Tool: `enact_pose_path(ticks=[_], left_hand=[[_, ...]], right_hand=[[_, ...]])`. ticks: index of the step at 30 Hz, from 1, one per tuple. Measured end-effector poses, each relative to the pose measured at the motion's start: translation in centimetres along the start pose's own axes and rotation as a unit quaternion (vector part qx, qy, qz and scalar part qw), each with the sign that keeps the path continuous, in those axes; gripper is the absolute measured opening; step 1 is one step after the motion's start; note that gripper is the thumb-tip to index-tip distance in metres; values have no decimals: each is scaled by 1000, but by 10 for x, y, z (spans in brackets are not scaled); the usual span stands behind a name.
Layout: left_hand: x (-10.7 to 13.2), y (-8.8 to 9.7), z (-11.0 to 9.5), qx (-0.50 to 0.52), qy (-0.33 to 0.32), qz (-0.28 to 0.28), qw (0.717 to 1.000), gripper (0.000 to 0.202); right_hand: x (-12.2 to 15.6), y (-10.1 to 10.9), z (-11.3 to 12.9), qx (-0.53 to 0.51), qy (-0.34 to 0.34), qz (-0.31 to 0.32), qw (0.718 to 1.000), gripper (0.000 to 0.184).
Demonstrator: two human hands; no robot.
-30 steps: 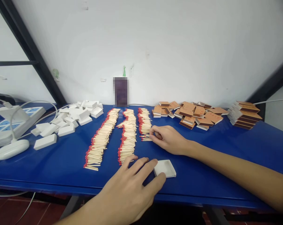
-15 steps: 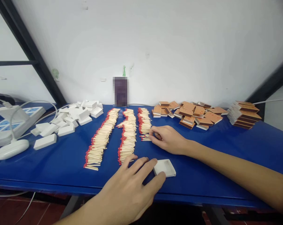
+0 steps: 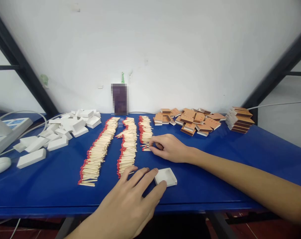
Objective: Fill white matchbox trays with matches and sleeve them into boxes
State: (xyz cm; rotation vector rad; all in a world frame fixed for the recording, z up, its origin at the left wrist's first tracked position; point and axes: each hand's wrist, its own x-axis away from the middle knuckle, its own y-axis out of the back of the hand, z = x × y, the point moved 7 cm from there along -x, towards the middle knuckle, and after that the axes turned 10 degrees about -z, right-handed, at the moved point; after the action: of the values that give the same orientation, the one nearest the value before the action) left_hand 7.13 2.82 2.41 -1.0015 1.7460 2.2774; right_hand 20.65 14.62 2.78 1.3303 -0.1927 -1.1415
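My left hand [image 3: 132, 196] is spread low over the front of the table, its thumb and forefinger on either side of the left end of a white matchbox tray [image 3: 167, 176]. No matches show inside the tray. My right hand [image 3: 171, 147] is curled, thumb and forefinger pinched at the near end of the shortest row of red-headed matches [image 3: 145, 129]; the match ends meet its fingertips. A middle row of matches [image 3: 128, 146] runs toward my left fingers, and a longer row [image 3: 98, 154] lies farther left.
White matchbox trays [image 3: 73, 124] are heaped at the back left, near a power strip [image 3: 9, 132] with cables. Orange matchbox sleeves [image 3: 190, 118] lie heaped at the back right, beside a stack of matchboxes [image 3: 240, 119]. A pixelated dark rectangle [image 3: 119, 99] stands against the wall.
The whole view has shifted left as my head turned right. Both hands, the tray and the match rows keep nearly the same places relative to each other.
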Motion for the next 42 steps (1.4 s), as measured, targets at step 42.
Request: enact_pose_path(ticks=[42], left_hand=[[-2, 0, 0, 19, 13, 28, 999, 37]], right_hand=[[2, -1, 2, -26, 14, 10, 1000, 18]])
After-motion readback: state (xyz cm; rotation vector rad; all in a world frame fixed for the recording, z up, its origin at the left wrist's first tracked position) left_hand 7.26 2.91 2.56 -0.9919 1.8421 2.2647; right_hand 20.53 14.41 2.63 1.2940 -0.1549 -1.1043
